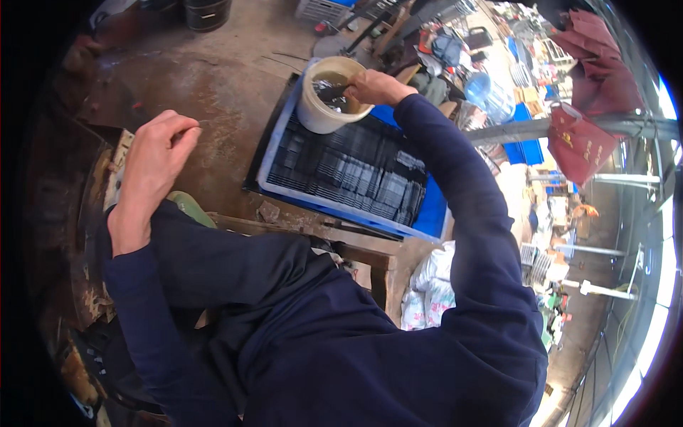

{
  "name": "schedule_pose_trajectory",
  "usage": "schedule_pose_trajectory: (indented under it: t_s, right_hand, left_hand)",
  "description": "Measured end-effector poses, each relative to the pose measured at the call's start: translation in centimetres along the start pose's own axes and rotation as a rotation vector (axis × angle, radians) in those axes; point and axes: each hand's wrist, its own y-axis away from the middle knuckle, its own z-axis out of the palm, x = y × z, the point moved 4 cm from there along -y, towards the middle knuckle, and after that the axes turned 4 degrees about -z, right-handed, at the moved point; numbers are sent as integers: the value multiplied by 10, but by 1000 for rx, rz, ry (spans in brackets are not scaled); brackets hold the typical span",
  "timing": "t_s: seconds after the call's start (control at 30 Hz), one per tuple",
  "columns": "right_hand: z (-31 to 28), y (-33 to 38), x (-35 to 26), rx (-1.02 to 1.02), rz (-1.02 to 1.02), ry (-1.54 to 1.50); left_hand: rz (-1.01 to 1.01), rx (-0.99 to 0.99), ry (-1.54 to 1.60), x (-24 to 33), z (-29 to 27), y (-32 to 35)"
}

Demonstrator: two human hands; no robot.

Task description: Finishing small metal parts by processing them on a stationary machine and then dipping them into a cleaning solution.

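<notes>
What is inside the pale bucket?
Murky liquid and a dark piece that the right hand seems to hold. The bottom of the bucket and anything deeper are hidden.

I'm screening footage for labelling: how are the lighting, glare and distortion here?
Head view: glare whitens the far right, the left side is dim, corners black; highlights glint on liquid in the bucket and black pieces; straight edges bend near the rim.

Brown floor (238, 78), wet-looking patches; dark bucket (208, 14), white sack (430, 288) on it. Blue crate (436, 203), black edge beneath, carries rowed black parts (356, 167); off-white bucket (319, 114) on top, far end.
</notes>
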Motion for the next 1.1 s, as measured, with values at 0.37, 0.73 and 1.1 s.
schedule_pose_trajectory:
  t_s: [0.37, 0.73, 1.1]
  right_hand:
    - [9, 146, -1, 435, 231, -865]
    - [235, 238, 42, 943, 921, -1684]
    - [285, 188, 59, 901, 1046, -1839]
  left_hand:
    - [45, -33, -5, 11, 16, -10]
    - [14, -83, -42, 9, 16, -4]
    - [-39, -151, -144, 4, 24, -7]
